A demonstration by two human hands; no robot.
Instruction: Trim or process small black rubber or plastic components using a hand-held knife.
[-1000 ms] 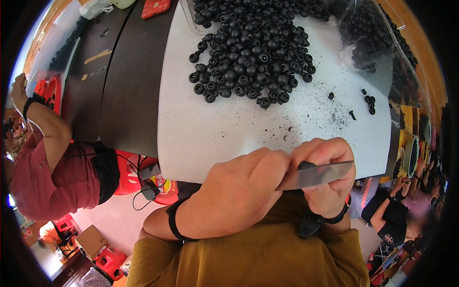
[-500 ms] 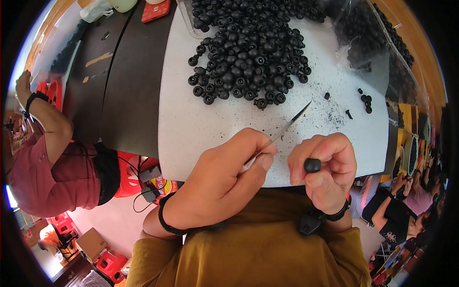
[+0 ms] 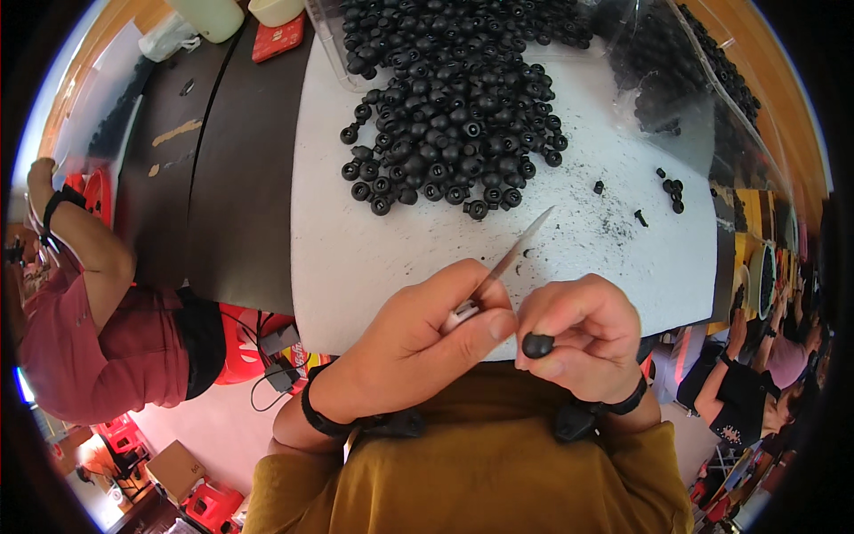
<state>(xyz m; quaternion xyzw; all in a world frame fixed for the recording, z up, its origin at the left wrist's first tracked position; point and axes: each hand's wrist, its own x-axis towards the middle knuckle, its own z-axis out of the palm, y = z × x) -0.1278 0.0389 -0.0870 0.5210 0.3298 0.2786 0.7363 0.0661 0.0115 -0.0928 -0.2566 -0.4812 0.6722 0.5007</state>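
My left hand (image 3: 427, 334) is closed around the white handle of a slim craft knife (image 3: 521, 246), whose thin pointed blade sticks out up and to the right over the white sheet. Between the thumb and fingertips of my right hand (image 3: 592, 334) is a small round black rubber part (image 3: 537, 346), with its smooth side showing. The two hands are close together at the sheet's front edge, fingertips nearly touching. Beyond them lies a large pile of similar black rubber parts (image 3: 454, 133), several with round holes facing up.
The white foam sheet (image 3: 334, 258) carries black crumbs and a few small offcuts (image 3: 673, 194) at right. Clear plastic bins (image 3: 703, 116) stand behind. A dark table (image 3: 245, 178) adjoins on the left, with a red box (image 3: 277, 37). A co-worker (image 3: 107, 329) sits at left; others are at right.
My right hand has moved left with the rubber part, toward my left hand. The knife has dropped slightly nearer to me, and the whole view has shifted a little.
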